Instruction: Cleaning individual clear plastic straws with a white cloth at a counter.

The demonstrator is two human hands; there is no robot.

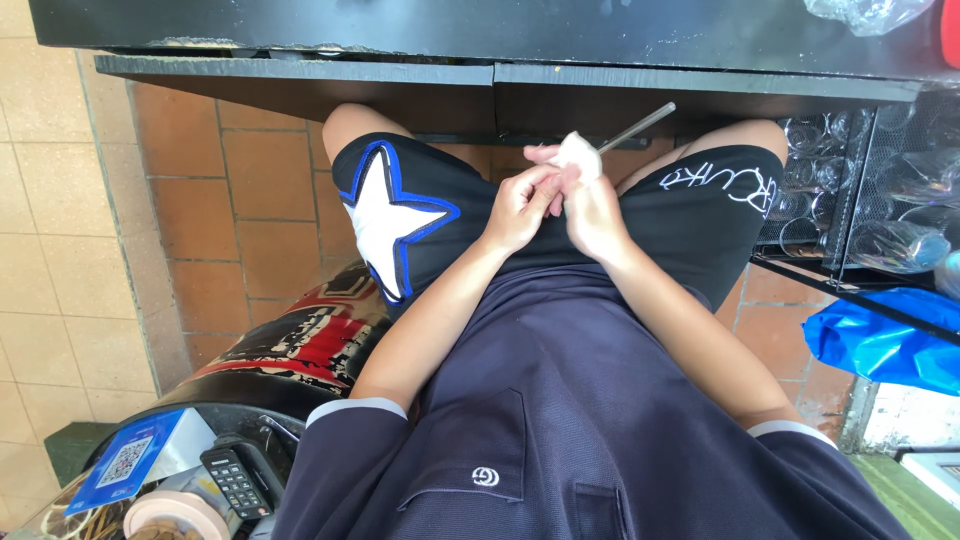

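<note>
Over the lap, just below the black counter's edge (500, 75), the right hand (592, 205) held a thin silver metal straw (640, 125) wrapped in white cloth (580, 155); the left hand (520, 205) pinched that cloth.

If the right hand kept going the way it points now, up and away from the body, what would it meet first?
Probably the dark counter's underside edge. The right hand, holding a white cloth around a thin metal rod, points toward it; depth is unclear, so it might pass underneath.

head cam | looks steeply down | close over lap (560, 260)
</note>
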